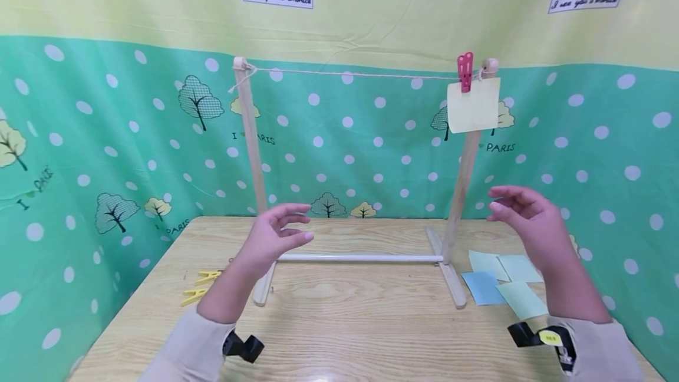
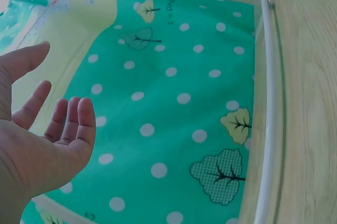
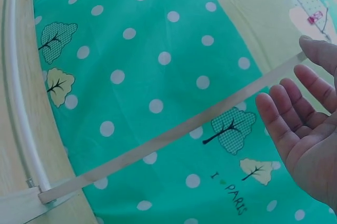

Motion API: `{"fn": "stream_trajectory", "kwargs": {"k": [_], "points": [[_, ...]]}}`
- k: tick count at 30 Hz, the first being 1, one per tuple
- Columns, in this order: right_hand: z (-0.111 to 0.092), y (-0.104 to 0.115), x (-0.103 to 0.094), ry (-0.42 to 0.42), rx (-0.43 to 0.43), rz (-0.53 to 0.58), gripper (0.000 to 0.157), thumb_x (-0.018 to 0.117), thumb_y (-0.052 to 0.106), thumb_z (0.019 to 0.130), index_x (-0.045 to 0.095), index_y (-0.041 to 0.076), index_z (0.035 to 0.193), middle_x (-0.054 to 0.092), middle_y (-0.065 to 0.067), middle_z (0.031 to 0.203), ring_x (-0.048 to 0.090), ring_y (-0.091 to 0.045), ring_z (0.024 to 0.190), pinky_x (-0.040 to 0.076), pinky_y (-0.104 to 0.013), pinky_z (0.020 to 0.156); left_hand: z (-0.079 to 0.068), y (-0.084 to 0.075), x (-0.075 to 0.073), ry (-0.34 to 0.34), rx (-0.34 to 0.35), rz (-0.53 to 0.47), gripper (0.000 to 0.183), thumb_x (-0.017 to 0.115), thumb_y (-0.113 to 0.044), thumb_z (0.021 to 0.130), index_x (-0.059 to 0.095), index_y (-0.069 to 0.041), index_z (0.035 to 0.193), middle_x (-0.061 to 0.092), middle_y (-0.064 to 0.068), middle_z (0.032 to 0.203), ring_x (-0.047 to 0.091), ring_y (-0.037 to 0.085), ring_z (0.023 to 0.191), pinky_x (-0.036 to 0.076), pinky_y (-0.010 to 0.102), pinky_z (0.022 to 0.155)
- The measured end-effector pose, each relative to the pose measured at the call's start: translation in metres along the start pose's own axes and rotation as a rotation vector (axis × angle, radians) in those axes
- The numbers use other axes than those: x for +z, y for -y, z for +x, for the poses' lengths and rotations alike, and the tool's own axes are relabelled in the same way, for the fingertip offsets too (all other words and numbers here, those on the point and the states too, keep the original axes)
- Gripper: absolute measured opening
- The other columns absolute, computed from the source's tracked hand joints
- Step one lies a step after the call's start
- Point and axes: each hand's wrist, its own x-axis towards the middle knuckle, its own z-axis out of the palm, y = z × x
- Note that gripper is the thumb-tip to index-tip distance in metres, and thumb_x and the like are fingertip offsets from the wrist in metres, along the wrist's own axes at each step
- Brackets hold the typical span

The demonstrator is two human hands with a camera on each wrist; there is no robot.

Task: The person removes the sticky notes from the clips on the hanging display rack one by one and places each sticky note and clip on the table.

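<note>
My left hand [image 1: 278,234] is raised in front of the left post of a wooden frame, fingers loosely bent with nothing between them. On the right, my right hand [image 1: 525,217] hovers beside the right post [image 1: 460,193], also holding nothing. A string [image 1: 350,73] is tied between the tops of both posts. Near its right end a pink clothespin [image 1: 465,72] clips a pale yellow paper square [image 1: 474,106] to it. Both wrist views show relaxed, bare fingers, with the left hand [image 2: 52,134] and right hand [image 3: 310,124] apart from the frame.
Yellow clothespins [image 1: 195,295] lie on the wooden table [image 1: 339,323] at the left, partly behind my left forearm. Pale green sheets [image 1: 522,299] and a blue sheet [image 1: 484,287] lie at the right. A white bar [image 1: 361,258] joins the posts low down. A patterned curtain [image 1: 339,134] hangs behind.
</note>
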Motion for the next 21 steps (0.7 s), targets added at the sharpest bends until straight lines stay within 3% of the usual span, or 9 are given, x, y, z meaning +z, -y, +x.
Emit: {"fn": "stream_trajectory", "kwargs": {"k": [10, 21], "points": [[0.014, 0.013, 0.001, 0.009, -0.007, -0.076, 0.032, 0.064, 0.004, 0.094, 0.058, -0.003, 0.125, 0.063, -0.004, 0.111, 0.064, -0.013, 0.082, 0.054, -0.014, 0.078, 0.010, -0.021, 0.021, 0.046, -0.043, 0.028, 0.053, 0.080, -0.006, 0.079, 0.060, -0.007, 0.128, 0.058, 0.011, 0.126, 0.060, 0.033, 0.107, 0.056, 0.035, 0.087], [0.028, 0.024, 0.001, -0.034, -0.019, -0.038, 0.028, 0.066, 0.004, 0.092, 0.060, -0.001, 0.120, 0.062, -0.006, 0.104, 0.065, -0.011, 0.077, 0.054, -0.015, 0.075, 0.027, -0.037, 0.039, 0.097, 0.003, 0.051, 0.045, 0.079, -0.008, 0.081, 0.063, -0.008, 0.123, 0.059, 0.009, 0.123, 0.061, 0.028, 0.108, 0.056, 0.036, 0.088]]}}
